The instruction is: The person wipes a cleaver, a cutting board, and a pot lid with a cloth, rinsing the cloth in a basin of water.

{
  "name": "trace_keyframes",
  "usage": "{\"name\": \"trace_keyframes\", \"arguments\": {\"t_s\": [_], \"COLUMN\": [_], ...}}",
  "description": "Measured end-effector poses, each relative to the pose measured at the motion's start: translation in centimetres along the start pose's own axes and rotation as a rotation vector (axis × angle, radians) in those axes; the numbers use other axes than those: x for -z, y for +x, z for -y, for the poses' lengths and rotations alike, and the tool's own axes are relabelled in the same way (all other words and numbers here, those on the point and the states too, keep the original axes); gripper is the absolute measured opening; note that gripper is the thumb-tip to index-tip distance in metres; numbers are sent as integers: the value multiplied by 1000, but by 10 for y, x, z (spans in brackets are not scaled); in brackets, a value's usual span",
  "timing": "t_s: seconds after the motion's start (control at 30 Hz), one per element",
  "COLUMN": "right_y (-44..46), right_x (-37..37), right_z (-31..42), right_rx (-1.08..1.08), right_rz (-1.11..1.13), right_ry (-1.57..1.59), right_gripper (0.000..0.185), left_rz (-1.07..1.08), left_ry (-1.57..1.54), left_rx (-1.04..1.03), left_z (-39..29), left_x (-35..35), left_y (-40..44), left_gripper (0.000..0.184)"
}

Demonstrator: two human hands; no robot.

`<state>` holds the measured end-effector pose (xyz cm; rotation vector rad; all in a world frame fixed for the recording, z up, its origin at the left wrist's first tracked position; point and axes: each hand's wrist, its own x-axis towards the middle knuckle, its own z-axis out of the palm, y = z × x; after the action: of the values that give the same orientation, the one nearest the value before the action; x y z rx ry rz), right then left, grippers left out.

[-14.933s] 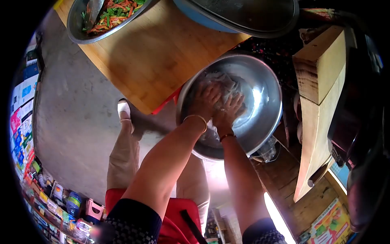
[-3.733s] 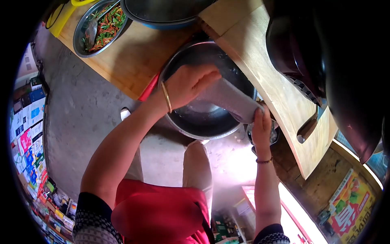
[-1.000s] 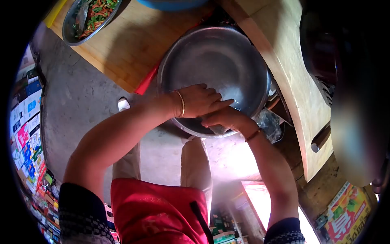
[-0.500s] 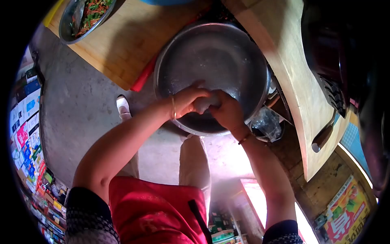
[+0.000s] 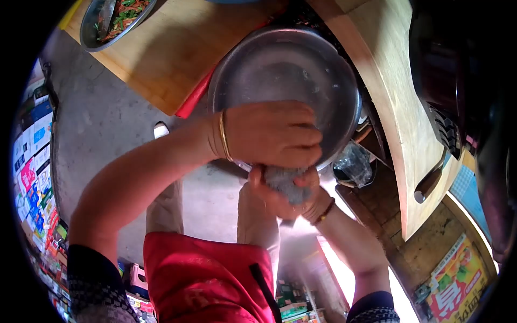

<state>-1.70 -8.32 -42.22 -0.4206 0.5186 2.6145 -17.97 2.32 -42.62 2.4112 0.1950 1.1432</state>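
Note:
My right hand (image 5: 304, 199) is wrapped around a grey, rough-looking wad (image 5: 288, 183), which resembles a bunched scouring pad or cloth. My left hand (image 5: 272, 132) lies across its upper side, fingers curled and pressed against it; part of the wad is hidden beneath. Both hands meet over the near rim of a large round metal basin (image 5: 258, 70). Its inside looks wet, with a few small pale specks.
At upper left, a metal bowl (image 5: 87, 32) of shredded vegetables with a metal utensil sits on a wooden board (image 5: 161, 64). A curved wooden piece with a handle slot (image 5: 401, 124) stands right of the basin. Beside it is a container with clear plastic (image 5: 355, 164).
Both hands have moved from over the basin's inside toward its near rim and my body. My left hand has turned over and now covers the wad from above.

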Motion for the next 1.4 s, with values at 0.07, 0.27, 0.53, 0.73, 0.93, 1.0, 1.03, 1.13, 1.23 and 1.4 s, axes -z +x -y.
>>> {"name": "trace_keyframes", "arguments": {"t_s": [0.07, 0.27, 0.53, 0.73, 0.93, 1.0, 1.03, 1.13, 1.23, 1.4], "right_y": [-1, 11, 9, -9, -19, -27, -24, -20, -28, -26], "right_x": [-12, 8, 50, 45, 43, 42, 32, -7, -5, -46], "right_z": [12, 25, 32, 36, 34, 24, 13, -19, -38, -23], "right_rx": [-37, 75, -14, 256, 268, 168, 239, 216, -10, -139], "right_rz": [-64, -881, -955, -703, -1094, -696, -615, -502, -106, -235], "right_ry": [15, -1004, -2309, -2726, -1047, -252, -199, 265, 260, 79], "right_gripper": [48, 21, 41, 47, 25, 17, 24, 20, 24, 17], "left_rz": [419, 633, 714, 794, 62, 305, 536, 288, 153, 129], "left_ry": [105, 19, -328, -1161, 12, 158, 291, 304, 127, 34], "left_rx": [57, 457, 1204, 1765, 825, 573, 308, 9, -60, -228], "left_z": [7, 10, -12, -2, -29, -36, -36, -28, -29, -21], "left_x": [0, -44, -92, -66, -52, -28, -17, -12, 0, 12], "left_y": [-9, -42, -62, -33, -38, -33, -30, -35, -3, 20], "left_gripper": [19, 23, 23, 18, 53, 49, 45, 30, 28, 22]}}
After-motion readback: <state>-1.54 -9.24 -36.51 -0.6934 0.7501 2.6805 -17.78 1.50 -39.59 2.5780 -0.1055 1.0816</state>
